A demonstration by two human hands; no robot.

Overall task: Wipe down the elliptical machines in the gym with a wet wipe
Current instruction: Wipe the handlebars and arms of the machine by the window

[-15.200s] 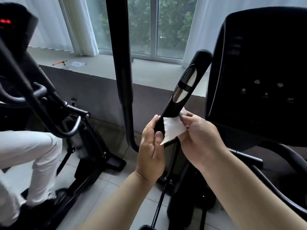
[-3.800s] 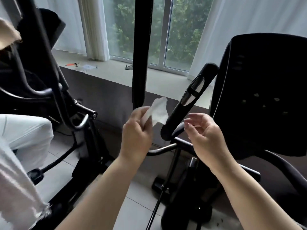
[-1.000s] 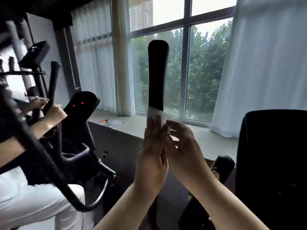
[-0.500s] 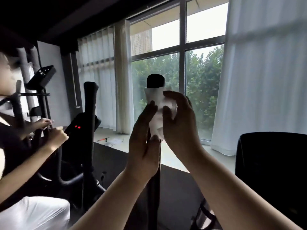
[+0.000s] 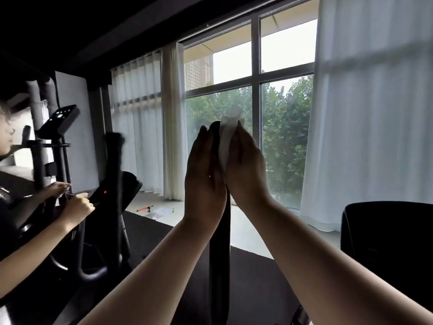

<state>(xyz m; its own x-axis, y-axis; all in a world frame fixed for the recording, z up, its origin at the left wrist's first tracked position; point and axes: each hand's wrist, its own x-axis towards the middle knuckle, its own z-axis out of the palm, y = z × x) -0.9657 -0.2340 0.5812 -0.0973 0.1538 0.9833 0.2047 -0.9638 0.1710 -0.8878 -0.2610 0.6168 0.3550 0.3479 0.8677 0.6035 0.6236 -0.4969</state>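
The tall black handlebar (image 5: 219, 254) of the elliptical rises straight up in front of me, and both my hands are raised around its top end. My left hand (image 5: 203, 174) lies flat against the bar's left side with its fingers straight. My right hand (image 5: 246, 170) presses the white wet wipe (image 5: 226, 139) against the bar's right side, fingers pointing up. A bit of wipe sticks out above the fingertips. My thumbs are hidden.
The black console (image 5: 386, 242) of my machine sits low on the right. On the left a person (image 5: 77, 207) works on the neighbouring elliptical (image 5: 117, 184). A window sill (image 5: 246, 235) with papers and a red-handled tool (image 5: 144, 209) runs behind, under curtains.
My view has tilted upward. Both hands slid up the handlebar with the wipe, from the middle of the grip to its top end, and the fingers have straightened.
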